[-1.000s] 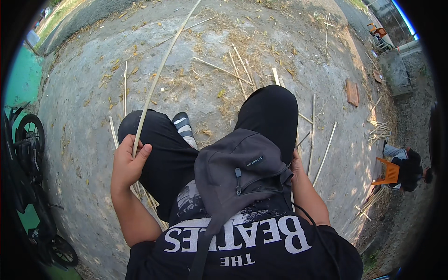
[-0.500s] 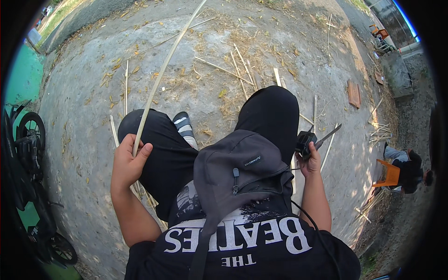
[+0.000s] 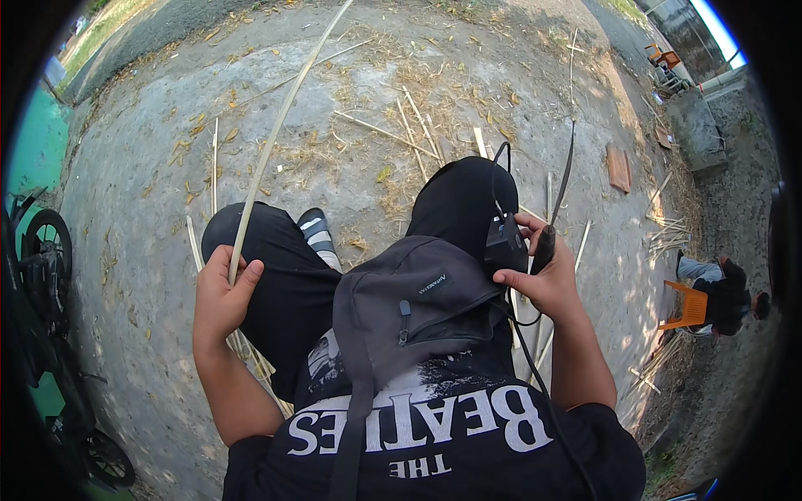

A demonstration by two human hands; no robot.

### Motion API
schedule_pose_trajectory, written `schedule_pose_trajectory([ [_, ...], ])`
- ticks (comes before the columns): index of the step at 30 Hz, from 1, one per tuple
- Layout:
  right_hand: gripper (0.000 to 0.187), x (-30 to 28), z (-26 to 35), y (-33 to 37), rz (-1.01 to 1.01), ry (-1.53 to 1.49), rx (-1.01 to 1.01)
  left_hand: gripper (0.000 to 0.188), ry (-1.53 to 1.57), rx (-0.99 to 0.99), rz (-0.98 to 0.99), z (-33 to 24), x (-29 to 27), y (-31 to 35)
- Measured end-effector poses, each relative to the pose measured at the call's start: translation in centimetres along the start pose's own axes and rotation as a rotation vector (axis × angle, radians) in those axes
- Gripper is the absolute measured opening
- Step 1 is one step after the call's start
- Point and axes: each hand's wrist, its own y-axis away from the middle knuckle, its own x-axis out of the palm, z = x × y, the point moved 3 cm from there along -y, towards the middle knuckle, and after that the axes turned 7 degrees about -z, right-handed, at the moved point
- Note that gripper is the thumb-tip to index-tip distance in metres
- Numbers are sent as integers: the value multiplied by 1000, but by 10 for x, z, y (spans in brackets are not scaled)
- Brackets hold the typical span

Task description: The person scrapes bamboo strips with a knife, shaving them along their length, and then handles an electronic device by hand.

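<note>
My left hand (image 3: 224,288) is closed on the lower end of a long pale strip (image 3: 276,138), which looks like split bamboo and rises past my left knee to the far edge of the view. Above my right thigh, my right hand (image 3: 547,280) grips two things at once. One is a knife (image 3: 564,188), its narrow dark blade pointing away from me. The other is a small black box-shaped device (image 3: 506,245) with thin black cables (image 3: 535,371), between thumb and fingers. A dark grey sling bag (image 3: 418,292) lies across my lap beside that device.
Several bamboo strips (image 3: 388,134) lie on the concrete ahead, among dry shavings and leaves. More strips (image 3: 668,234) are piled at right, near a person (image 3: 725,292) on an orange chair (image 3: 687,306). A reddish brick-like block (image 3: 619,169) lies right. A motorcycle (image 3: 50,309) stands left.
My right hand has come inward and up with the black device and the knife. The blade has swung to point more away from me. My left hand still holds the strip.
</note>
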Motion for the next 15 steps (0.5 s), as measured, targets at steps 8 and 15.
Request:
schedule_pose_trajectory([
  [8, 91, 2, 4, 16, 101, -65, -93, 35, -23, -6, 12, 0, -2, 1],
  [15, 86, -6, 3, 16, 93, -13, 47, 35, -31, -6, 14, -3, 2, 0],
])
